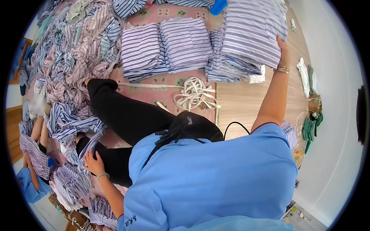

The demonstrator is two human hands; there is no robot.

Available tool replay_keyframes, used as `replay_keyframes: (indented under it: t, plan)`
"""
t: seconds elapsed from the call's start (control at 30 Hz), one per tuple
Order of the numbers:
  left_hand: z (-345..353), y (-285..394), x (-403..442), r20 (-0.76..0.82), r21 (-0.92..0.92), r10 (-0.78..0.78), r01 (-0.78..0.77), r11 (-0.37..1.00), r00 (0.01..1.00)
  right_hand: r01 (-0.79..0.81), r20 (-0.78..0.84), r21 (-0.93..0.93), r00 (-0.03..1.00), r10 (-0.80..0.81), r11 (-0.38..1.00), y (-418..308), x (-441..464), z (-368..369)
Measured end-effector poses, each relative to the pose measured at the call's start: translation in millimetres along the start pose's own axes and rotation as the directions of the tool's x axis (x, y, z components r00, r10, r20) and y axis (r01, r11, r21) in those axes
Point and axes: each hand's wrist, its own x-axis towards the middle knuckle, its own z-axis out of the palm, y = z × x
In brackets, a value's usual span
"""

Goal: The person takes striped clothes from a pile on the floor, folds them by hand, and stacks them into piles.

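My right hand [284, 54] reaches out at the upper right and grips the edge of a folded striped garment [252, 32], thumb on top and the other fingers hidden beneath. This garment lies over a stack of folded blue-and-white striped garments [231, 69]. Low on the left, my left hand [93, 163] rests beside my bent knee with its fingers apart. It touches a loose blue-and-white striped garment [71, 119] that drapes over my leg. Two neat stacks of folded striped garments, one left [140, 48] and one right [185, 42], sit ahead of me.
A big heap of crumpled striped garments [77, 50] fills the upper left. Tangled white tape [195, 93] lies on the pink patterned mat [144, 94]. Another person [34, 181] handles striped cloth at the far left. Green gloves [309, 131] lie along the right wall.
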Motion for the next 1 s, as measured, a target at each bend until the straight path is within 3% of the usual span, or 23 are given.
replay_keyframes:
  t: [0.07,0.13,0.17,0.2,0.27,0.3,0.33,0.37,0.4,0.43,0.47,0.5,0.53,0.57,0.63,0.73,0.8,0.83,0.87,0.9,0.93,1.0]
  plan:
    - [-9.9,3.0,-0.3,0.082,-0.003,0.008,-0.008,1.0,0.997,-0.193,-0.124,0.006,0.973,0.192,0.981,29.6,9.6,-42.2]
    - [-8.4,2.4,-2.8,0.065,-0.009,0.02,-0.02,1.0,0.998,-0.407,-0.176,-0.089,0.905,0.388,0.909,91.2,49.8,-113.4]
    - [-5.3,-0.1,-3.1,0.051,-0.013,0.027,-0.027,1.0,0.998,-0.471,-0.282,-0.3,0.874,0.394,0.83,101.9,41.4,-109.5]
    - [4.0,-4.9,-2.1,0.048,-0.009,0.022,-0.022,1.0,0.999,-0.55,-0.379,-0.289,0.817,0.434,0.783,119.9,50.9,-119.2]
    - [16.4,-18.9,-3.3,-0.057,-0.107,0.059,-0.065,0.992,0.997,-0.478,-0.461,-0.419,0.845,0.272,0.772,140.8,72.8,-135.3]
    - [1.1,-8.3,-7.1,-0.123,-0.129,0.05,-0.066,0.989,0.991,-0.466,-0.464,-0.573,0.863,0.202,0.674,149.0,84.8,-152.5]
    - [10.4,-16.0,0.1,-0.199,-0.272,0.118,-0.17,0.947,0.973,-0.438,-0.44,-0.711,0.887,0.137,0.55,155.5,98.1,-166.9]
    - [19.9,-32.6,2.1,-0.278,-0.391,0.152,-0.256,0.884,0.948,-0.223,-0.299,-0.794,0.953,-0.043,0.565,155.1,89.4,-169.9]
    - [9.9,-26.8,1.7,-0.376,-0.389,0.175,-0.326,0.862,0.91,-0.421,-0.398,-0.905,0.888,-0.231,-0.058,138.1,79.2,-138.5]
    - [1.5,-19.4,-5.5,-0.421,-0.326,0.131,-0.285,0.901,0.897,-0.274,-0.123,-0.892,0.913,-0.39,-0.359,154.0,92.2,-164.2]
    - [-7.6,-15.6,-8.2,-0.452,-0.328,0.111,-0.28,0.902,0.885,-0.165,0.06,-0.929,0.816,-0.575,-0.33,154.9,92.8,-153.0]
    - [-2.3,-17.1,-9.9,-0.5,-0.302,0.064,-0.243,0.922,0.864,-0.048,0.239,-0.934,0.656,-0.716,-0.355,154.7,92.4,-140.9]
    - [-1.4,-18.2,-12.0,-0.514,-0.264,0.019,-0.18,0.948,0.858,0.141,0.335,-0.939,0.573,-0.748,-0.313,150.6,83.7,-102.8]
    - [0.1,-22.2,-13.2,-0.504,-0.311,-0.059,-0.117,0.943,0.862,0.26,0.367,-0.93,0.596,-0.714,-0.26,148.9,80.6,-64.8]
    - [0.9,-31.5,-20.2,-0.489,-0.375,-0.217,0.021,0.927,0.845,0.459,0.373,-0.888,0.699,-0.61,-0.018,154.9,56.0,34.7]
    - [7.4,-41.1,-28.2,-0.42,-0.57,-0.392,0.098,0.816,0.819,0.705,0.605,-0.703,0.659,-0.447,0.089,190.4,30.1,156.1]
    - [11.6,-49.9,-34.7,-0.338,-0.723,-0.512,0.131,0.679,0.79,0.765,0.741,-0.478,0.615,-0.271,0.431,213.5,-11.9,247.0]
    - [18.9,-57.2,-40.6,-0.332,-0.727,-0.534,0.149,0.67,0.777,0.786,0.803,-0.412,0.552,-0.223,0.46,214.9,-51.8,297.4]
    - [30.0,-63.6,-46.0,-0.207,-0.832,-0.61,0.191,0.521,0.765,0.753,0.867,-0.307,0.473,-0.155,0.582,227.6,-80.4,335.7]
    - [38.2,-67.1,-49.1,-0.07,-0.908,-0.657,0.225,0.354,0.75,0.8,0.945,-0.112,0.27,-0.186,0.59,240.7,-104.2,372.2]
    - [38.9,-66.8,-51.5,-0.06,-0.912,-0.667,0.23,0.339,0.743,0.778,0.98,0.014,0.113,-0.161,0.628,234.0,-144.8,411.8]
    - [33.5,-57.4,-59.2,0.141,-0.969,-0.695,0.241,0.048,0.705,0.826,0.976,0.212,-0.15,-0.159,0.522,242.9,-200.1,471.8]
